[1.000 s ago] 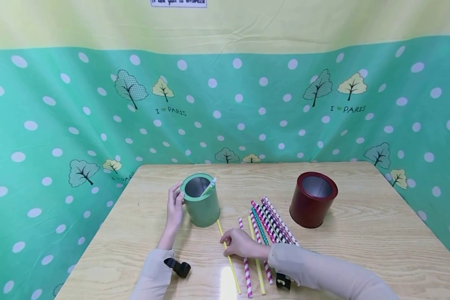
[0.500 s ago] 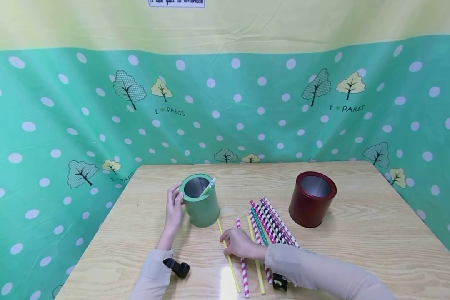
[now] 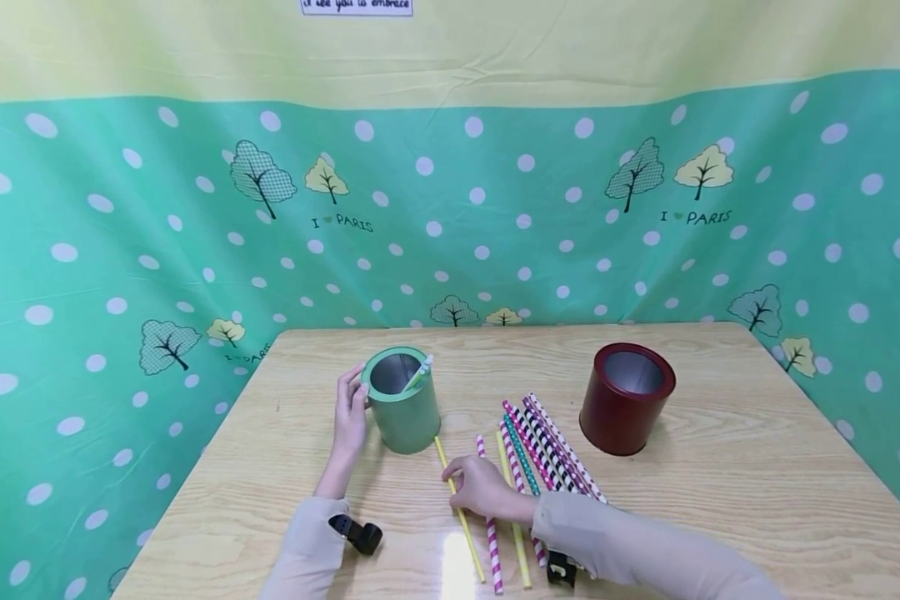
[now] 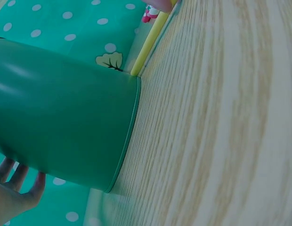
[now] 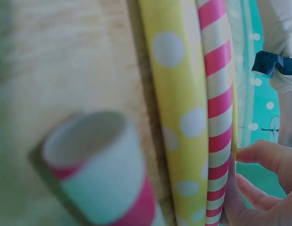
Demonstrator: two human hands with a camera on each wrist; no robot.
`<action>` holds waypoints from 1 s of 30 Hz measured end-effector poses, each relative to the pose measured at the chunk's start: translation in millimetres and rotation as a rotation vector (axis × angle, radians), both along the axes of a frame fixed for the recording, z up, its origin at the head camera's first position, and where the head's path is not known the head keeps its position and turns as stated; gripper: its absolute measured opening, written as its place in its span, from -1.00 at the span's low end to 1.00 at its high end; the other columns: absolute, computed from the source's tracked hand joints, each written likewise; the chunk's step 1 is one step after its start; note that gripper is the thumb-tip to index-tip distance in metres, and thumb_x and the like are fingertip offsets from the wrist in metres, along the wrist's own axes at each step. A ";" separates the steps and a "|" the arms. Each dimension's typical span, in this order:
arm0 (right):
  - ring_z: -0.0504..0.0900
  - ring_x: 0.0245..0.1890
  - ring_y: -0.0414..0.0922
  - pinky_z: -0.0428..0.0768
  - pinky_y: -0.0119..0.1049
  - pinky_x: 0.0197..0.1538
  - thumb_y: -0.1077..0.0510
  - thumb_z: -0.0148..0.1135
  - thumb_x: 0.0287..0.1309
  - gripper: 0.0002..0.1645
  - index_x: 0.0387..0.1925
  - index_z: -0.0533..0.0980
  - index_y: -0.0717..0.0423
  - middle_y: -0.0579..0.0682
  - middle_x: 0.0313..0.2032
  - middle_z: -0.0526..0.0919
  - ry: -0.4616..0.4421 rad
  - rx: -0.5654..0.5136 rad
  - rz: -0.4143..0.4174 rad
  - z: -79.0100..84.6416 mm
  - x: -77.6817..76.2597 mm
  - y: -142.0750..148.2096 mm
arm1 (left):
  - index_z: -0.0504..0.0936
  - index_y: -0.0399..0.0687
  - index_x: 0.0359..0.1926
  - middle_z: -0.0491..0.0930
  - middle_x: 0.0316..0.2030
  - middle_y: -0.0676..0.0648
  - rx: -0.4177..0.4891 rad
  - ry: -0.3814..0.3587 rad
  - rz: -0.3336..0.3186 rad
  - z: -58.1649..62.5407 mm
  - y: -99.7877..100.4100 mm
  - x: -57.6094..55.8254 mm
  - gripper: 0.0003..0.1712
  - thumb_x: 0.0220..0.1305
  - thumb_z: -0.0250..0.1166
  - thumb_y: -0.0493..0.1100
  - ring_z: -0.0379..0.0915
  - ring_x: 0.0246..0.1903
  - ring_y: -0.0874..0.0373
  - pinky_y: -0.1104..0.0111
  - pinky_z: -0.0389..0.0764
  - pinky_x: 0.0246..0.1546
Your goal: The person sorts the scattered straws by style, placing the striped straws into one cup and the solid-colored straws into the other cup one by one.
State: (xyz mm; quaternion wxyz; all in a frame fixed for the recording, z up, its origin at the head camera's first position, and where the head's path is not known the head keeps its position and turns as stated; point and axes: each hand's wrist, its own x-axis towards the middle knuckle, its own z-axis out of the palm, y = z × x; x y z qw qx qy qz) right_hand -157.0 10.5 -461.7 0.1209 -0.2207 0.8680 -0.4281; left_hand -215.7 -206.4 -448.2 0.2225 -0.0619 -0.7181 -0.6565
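Observation:
My left hand [image 3: 351,421] rests against the left side of a green tin [image 3: 408,425], fingertips [image 4: 36,186] touching its wall in the left wrist view. Green patterned paper straws [image 3: 419,373] lean inside the tin, against its right rim. A yellow paper straw [image 3: 470,546] lies slanted on the table, its far end at the tin's base. Thumb and fingers of my right hand [image 3: 487,490] pinch this straw near its middle. In the right wrist view a magenta-striped straw [image 5: 219,70] mostly hides the pinched straw.
Right of my right hand lie another yellow straw [image 3: 519,546] and several striped and dotted straws [image 3: 543,442], partly under the right forearm. A dark red tin [image 3: 624,417] stands at the right. A polka-dot curtain [image 3: 450,208] hangs behind the wooden table [image 3: 720,467].
Almost nothing moves. My right hand stays on the yellow straw, and my left hand stays against the green tin; the head view shifts slightly.

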 end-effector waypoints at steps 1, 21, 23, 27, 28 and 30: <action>0.30 -0.76 -0.33 0.35 -0.48 -0.68 0.47 0.23 -0.41 -0.57 -0.29 0.52 0.31 -0.14 -0.73 0.41 -0.007 -0.008 -0.002 -0.6 -0.4 0.4 | 0.17 -0.28 0.18 0.40 -0.11 -0.24 -0.001 -0.002 -0.003 0.4 -0.1 0.2 -0.53 0.32 -0.13 -0.14 0.32 -0.17 0.26 0.42 0.39 -0.23; 0.46 -0.71 -0.21 0.54 -0.32 -0.57 0.49 0.18 -0.30 -0.55 -0.19 0.42 0.33 0.05 -0.61 0.53 -0.208 -0.194 -0.140 3.5 -6.4 11.1 | 0.16 -0.25 0.19 0.38 -0.06 -0.33 0.009 -0.056 -0.002 12.3 4.7 7.1 -0.57 0.32 -0.16 -0.24 0.30 -0.14 0.16 0.34 0.35 -0.20; 0.47 -0.70 -0.20 0.55 -0.31 -0.55 0.49 0.17 -0.30 -0.52 -0.17 0.41 0.33 0.06 -0.60 0.52 -0.228 -0.218 -0.154 3.6 -6.5 11.3 | 0.17 -0.24 0.19 0.37 -0.05 -0.35 0.006 -0.067 0.000 18.4 7.3 10.8 -0.58 0.32 -0.17 -0.26 0.29 -0.12 0.10 0.31 0.34 -0.18; 0.49 -0.66 -0.16 0.57 -0.29 -0.51 0.49 0.16 -0.29 -0.49 -0.13 0.38 0.32 0.06 -0.57 0.52 -0.257 -0.252 -0.184 5.4 -6.2 10.7 | 0.16 -0.27 0.18 0.36 -0.05 -0.37 -0.006 -0.071 0.011 23.0 9.9 14.5 -0.58 0.32 -0.17 -0.26 0.28 -0.09 0.00 0.32 0.35 -0.17; 0.50 -0.65 -0.15 0.57 -0.28 -0.51 0.48 0.17 -0.29 -0.49 -0.13 0.38 0.31 0.05 -0.56 0.51 -0.262 -0.258 -0.192 6.1 -6.2 10.3 | 0.16 -0.28 0.19 0.37 -0.05 -0.37 -0.009 -0.068 0.013 22.6 9.8 14.3 -0.57 0.32 -0.18 -0.27 0.28 -0.09 0.00 0.32 0.35 -0.17; 0.52 -0.63 -0.14 0.58 -0.27 -0.49 0.48 0.18 -0.27 -0.48 -0.11 0.38 0.31 0.06 -0.54 0.52 -0.267 -0.278 -0.204 7.8 -6.5 9.9 | 0.15 -0.29 0.19 0.37 -0.05 -0.37 -0.001 -0.059 0.005 18.5 7.5 11.9 -0.56 0.31 -0.18 -0.27 0.28 -0.10 -0.01 0.33 0.35 -0.18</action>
